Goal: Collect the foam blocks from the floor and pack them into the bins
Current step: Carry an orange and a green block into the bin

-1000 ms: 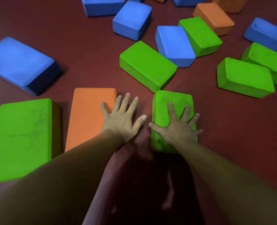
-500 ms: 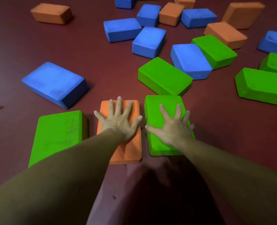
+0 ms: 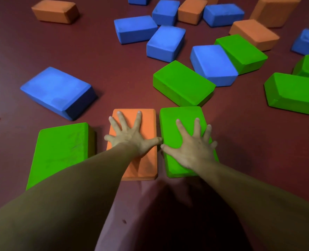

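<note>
Nearest on the floor (image 3: 88,51): an orange foam block (image 3: 148,122) and a green foam block (image 3: 181,116), lying flat side by side with a thin gap between, both long axes pointing straight away from the person, short ends near and far

Flat on the orange one, the left hand (image 3: 132,140): palm down, fingers straight and spread wide, gripping nothing, thumb reaching the block's right edge

Flat on the green one, the right hand (image 3: 191,149): likewise splayed and palm down, holding nothing, thumb at the left edge, little finger at the right edge; the two thumb tips almost meeting over the gap

Just left of the orange block, across a narrow strip of floor, a second green block (image 3: 59,153), long axis also pointing away, near end hidden under the left forearm

Bare floor right of the right hand

Further out on the left, a lone blue block (image 3: 57,87), askew and well apart

Ahead of the right hand, near but not touching, a diagonal green block (image 3: 182,82), with a tilted blue block (image 3: 211,64) close against its far corner; off right, a long green block (image 3: 295,93)

Farthest, a scatter of blue and orange blocks, a far orange block (image 3: 55,11) alone on the left, open floor before it
</note>
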`<state>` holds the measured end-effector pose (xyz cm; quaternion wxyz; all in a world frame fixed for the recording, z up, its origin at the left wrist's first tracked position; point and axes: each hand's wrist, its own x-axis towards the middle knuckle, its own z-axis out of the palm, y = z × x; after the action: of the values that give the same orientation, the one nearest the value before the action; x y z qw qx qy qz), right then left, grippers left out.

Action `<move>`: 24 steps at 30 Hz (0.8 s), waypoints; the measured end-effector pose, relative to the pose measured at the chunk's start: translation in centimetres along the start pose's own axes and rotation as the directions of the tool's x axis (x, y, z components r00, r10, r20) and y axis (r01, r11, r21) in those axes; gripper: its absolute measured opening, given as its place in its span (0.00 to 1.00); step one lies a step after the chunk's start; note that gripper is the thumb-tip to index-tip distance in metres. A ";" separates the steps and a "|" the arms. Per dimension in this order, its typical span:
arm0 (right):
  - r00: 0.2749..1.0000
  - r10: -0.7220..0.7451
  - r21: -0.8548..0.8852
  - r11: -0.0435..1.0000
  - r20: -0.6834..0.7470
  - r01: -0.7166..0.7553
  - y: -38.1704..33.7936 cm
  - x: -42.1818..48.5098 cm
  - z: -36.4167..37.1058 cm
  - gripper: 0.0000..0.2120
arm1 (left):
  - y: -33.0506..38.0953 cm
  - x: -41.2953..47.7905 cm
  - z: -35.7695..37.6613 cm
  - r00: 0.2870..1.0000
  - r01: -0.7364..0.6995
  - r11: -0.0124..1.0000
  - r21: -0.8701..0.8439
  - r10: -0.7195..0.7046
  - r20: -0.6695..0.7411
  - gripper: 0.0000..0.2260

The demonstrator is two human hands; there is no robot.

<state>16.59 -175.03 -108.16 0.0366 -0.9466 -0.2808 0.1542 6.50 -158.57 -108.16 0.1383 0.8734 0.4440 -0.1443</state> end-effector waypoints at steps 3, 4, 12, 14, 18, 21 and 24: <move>1.000 -0.004 0.039 0.999 0.016 0.003 0.4 0.2 -0.6 0.51 | 0.7 0.6 -0.7 0.999 -0.033 0.999 -0.021 0.032 -0.024 0.55; 1.000 0.011 0.074 0.997 0.019 -0.013 0.5 0.1 -0.9 0.51 | 1.0 0.8 -1.0 0.998 -0.055 0.998 -0.009 0.055 -0.036 0.55; 0.980 0.199 0.239 0.951 0.016 -0.197 4.3 -7.6 -4.2 0.50 | 5.8 -4.9 -6.6 0.988 -0.142 0.989 0.051 0.144 -0.047 0.53; 0.969 0.246 0.238 0.941 0.010 -0.241 5.5 -10.3 -7.4 0.50 | 7.7 -7.9 -8.7 0.984 -0.177 0.982 0.072 0.178 -0.004 0.53; 0.951 0.295 0.254 0.916 0.093 -0.309 9.6 -17.0 -15.0 0.50 | 11.9 -15.4 -14.1 0.964 -0.264 0.958 0.111 0.257 0.075 0.53; 0.908 0.397 0.292 0.859 0.136 -0.420 12.7 -22.8 -20.3 0.49 | 15.5 -20.9 -18.0 0.926 -0.371 0.915 0.159 0.353 0.130 0.52; 0.852 0.500 0.301 0.798 0.155 -0.522 16.1 -28.7 -25.7 0.49 | 20.6 -26.5 -21.6 0.871 -0.486 0.857 0.171 0.458 0.180 0.52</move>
<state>10.22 -203.68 -78.51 0.1433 -0.9612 0.0140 0.2354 11.19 -181.78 -76.01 0.1051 0.9537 0.1879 -0.2099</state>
